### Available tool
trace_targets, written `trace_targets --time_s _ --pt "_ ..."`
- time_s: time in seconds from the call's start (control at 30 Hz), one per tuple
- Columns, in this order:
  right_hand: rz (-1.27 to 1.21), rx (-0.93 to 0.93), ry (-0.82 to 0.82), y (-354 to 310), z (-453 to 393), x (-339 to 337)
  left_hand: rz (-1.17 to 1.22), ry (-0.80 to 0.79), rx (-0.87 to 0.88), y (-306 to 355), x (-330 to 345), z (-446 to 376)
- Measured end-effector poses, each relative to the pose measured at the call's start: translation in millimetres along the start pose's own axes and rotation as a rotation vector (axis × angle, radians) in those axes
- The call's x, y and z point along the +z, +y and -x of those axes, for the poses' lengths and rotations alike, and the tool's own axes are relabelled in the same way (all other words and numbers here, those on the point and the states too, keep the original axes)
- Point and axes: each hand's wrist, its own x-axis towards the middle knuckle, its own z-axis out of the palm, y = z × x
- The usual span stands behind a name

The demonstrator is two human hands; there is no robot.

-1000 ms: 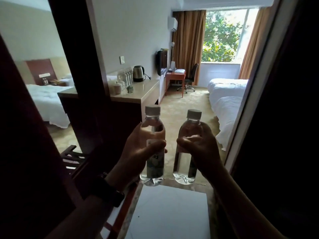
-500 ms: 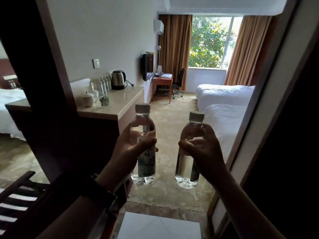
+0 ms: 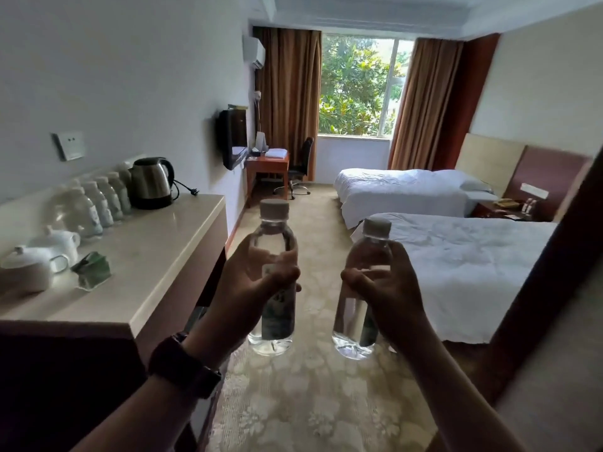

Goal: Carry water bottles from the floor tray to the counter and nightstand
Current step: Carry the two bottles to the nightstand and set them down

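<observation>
My left hand (image 3: 251, 288) grips a clear water bottle (image 3: 274, 321) with a white cap, held upright in front of me. My right hand (image 3: 388, 295) grips a second clear water bottle (image 3: 354, 324), also upright, a little to the right. The beige counter (image 3: 156, 256) stands at my left, its corner just left of the left bottle. A row of several water bottles (image 3: 101, 203) lines the counter's back edge. The nightstand (image 3: 504, 208) sits far right between the two beds. The floor tray is out of view.
On the counter stand a steel kettle (image 3: 151, 182), two white lidded cups (image 3: 42, 256) and a green packet (image 3: 93, 269). Two white beds (image 3: 456, 265) fill the right side. A carpeted aisle (image 3: 310, 386) runs ahead to a desk and chair (image 3: 284, 168). A dark door frame (image 3: 538, 288) stands at right.
I have walked forward through the doorway into the room; the counter is now close at my left and the beds nearer. Both hands keep holding their bottles upright.
</observation>
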Motion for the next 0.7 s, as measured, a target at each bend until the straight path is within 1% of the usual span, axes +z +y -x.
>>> trace_targets --time_s 0.1,0.2,0.3,0.5,0.7 --pt "-0.009 0.005 0.018 45 -71 8 0.022 -0.025 -0.018 -43 11 -78" --pt "-0.011 -0.028 -0.003 94 -146 12 0.008 -0.050 -0.002 -93 24 -156" --pt "-0.055 -0.042 0.005 142 -228 16 -0.007 -0.046 0.005 -135 38 -237" --pt "-0.054 -0.038 -0.046 206 -393 33 -0.024 -0.034 0.004 -187 47 -393" --pt "-0.010 -0.031 -0.029 271 -537 69 -0.035 0.006 0.008 -251 33 -540"
